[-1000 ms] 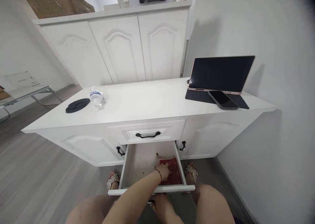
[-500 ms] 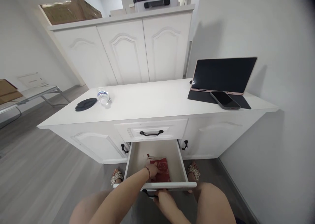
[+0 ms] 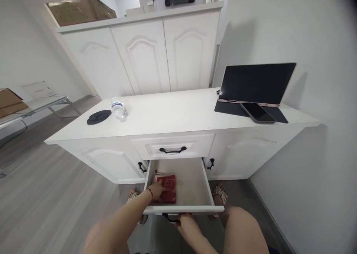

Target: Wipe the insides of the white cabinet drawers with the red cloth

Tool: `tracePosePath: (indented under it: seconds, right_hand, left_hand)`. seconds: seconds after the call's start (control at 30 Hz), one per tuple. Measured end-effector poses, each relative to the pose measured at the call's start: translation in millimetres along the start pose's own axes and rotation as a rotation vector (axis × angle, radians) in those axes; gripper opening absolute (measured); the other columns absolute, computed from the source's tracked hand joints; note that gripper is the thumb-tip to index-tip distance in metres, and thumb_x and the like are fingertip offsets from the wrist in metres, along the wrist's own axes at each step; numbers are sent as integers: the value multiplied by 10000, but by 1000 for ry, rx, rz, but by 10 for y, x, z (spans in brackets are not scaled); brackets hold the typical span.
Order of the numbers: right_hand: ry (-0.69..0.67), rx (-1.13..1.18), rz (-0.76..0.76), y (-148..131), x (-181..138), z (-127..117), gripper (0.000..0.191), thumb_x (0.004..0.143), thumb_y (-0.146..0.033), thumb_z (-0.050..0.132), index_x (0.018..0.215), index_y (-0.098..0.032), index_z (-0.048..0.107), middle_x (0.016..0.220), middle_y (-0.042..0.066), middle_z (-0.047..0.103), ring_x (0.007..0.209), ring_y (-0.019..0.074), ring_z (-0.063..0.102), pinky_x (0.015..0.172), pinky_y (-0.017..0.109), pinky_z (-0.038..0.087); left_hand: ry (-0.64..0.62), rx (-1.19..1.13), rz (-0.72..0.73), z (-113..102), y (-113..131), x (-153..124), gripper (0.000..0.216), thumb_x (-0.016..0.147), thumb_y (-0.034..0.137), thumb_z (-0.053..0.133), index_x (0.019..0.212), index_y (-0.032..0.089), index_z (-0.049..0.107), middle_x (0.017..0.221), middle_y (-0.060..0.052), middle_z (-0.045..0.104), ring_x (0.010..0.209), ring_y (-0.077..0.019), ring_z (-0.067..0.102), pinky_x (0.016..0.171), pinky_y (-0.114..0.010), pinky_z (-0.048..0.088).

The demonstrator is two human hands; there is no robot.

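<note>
Low in front of me, a white drawer (image 3: 192,185) is pulled out of a white cabinet. At its left side lies a flat red patterned cloth (image 3: 169,189), apparently folded, with a pale edge and a cord-like end at the back. My left hand (image 3: 157,191) reaches over the drawer front and grips the cloth by its left part; the thumb side is partly hidden. My right hand (image 3: 186,224) is closed around the black drawer handle (image 3: 169,218) at the front, hiding the handle's right part.
A tablet (image 3: 258,83) stands on the cabinet top (image 3: 167,112), with a phone (image 3: 258,112) before it. Toward the left are a clear plastic bottle (image 3: 117,108) and a dark flat item (image 3: 99,117). My knees and sandalled feet flank the drawer.
My left hand has slid the red cloth from the drawer's middle to its left side. My right hand stays on the handle, and the drawer remains pulled out.
</note>
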State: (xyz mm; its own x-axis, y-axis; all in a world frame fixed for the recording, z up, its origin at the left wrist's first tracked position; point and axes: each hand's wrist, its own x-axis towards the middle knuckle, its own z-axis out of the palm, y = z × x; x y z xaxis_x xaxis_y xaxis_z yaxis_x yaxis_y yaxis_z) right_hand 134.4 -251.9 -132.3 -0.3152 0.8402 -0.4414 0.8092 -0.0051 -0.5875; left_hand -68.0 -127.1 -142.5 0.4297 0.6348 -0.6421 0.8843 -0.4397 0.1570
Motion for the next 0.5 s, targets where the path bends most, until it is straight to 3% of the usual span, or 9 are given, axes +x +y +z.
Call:
tracePosePath:
  seconds: [0.2, 0.5]
  right_hand:
    - [-20, -33, 27, -37, -17, -32, 288, 769, -140, 554, 985, -189, 739, 1072, 136, 705, 1022, 277, 649, 851, 313, 488]
    - [-20, -22, 0, 5, 16, 12, 299, 761, -136, 538, 951, -222, 752, 1028, 114, 724, 993, 266, 663, 833, 298, 492]
  left_hand:
    - [77, -70, -75, -22, 18, 1, 822, 584, 470, 717, 1350, 289, 479, 1373, -167, 450, 1176, -376, 506, 982, -467, 381]
    - [104, 40, -265, -115, 238, 278, 852, 612, 224, 676, 1404, 180, 366, 1419, -304, 352, 1203, -443, 468, 872, -510, 434]
